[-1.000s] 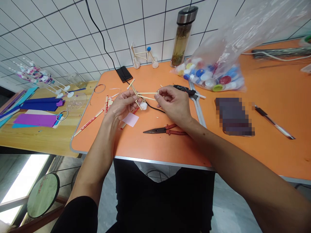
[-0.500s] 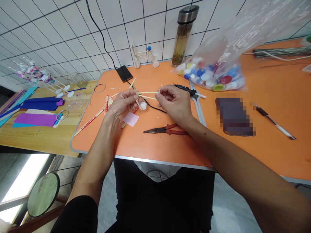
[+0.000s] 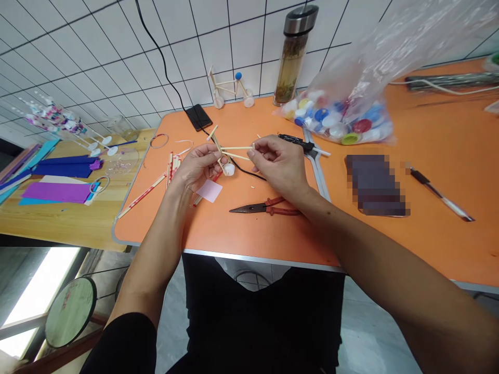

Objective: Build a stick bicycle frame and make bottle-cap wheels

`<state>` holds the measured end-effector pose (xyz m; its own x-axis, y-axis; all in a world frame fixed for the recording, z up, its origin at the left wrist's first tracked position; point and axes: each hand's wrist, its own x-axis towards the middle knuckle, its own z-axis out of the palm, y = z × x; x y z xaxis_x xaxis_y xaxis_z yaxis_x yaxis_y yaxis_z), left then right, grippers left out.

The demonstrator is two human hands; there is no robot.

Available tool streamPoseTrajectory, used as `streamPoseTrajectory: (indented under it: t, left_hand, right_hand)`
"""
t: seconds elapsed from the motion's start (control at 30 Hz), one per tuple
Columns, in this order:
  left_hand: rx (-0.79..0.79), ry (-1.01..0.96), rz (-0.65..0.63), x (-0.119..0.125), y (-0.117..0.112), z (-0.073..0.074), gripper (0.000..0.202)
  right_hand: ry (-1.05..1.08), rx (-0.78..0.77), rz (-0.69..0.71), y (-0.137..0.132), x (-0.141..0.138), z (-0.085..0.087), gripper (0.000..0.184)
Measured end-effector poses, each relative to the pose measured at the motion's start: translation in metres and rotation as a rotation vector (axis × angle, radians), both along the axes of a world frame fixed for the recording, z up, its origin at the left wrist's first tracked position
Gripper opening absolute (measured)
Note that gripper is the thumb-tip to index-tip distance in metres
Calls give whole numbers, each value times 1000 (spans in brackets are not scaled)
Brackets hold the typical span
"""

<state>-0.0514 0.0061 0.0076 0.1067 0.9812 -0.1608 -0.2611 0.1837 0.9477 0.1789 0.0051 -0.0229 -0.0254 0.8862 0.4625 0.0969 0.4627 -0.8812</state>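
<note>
Holding a chopstick frame (image 3: 236, 148) with white cap (image 3: 229, 169)

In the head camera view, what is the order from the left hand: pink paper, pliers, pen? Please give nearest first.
From the left hand:
1. Pink paper, just below the hand.
2. Pliers, lower right of the hand.
3. Pen, far to the right.

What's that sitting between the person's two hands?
In the head view, a frame of thin wooden sticks with a white round piece spans the left hand and right hand; a black cable runs beneath.
</note>
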Motion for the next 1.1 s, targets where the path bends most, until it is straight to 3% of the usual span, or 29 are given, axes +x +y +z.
streamPoseTrajectory:
  t: [0.7, 1.1]
  left_hand:
    - [1, 40, 28, 2, 0, 0, 27]
    - [91, 133, 43, 3, 1, -6, 14]
  right_hand:
    - [-45, 37, -8, -1, 1, 0, 12]
    - [-83, 61, 7, -2, 0, -2, 6]
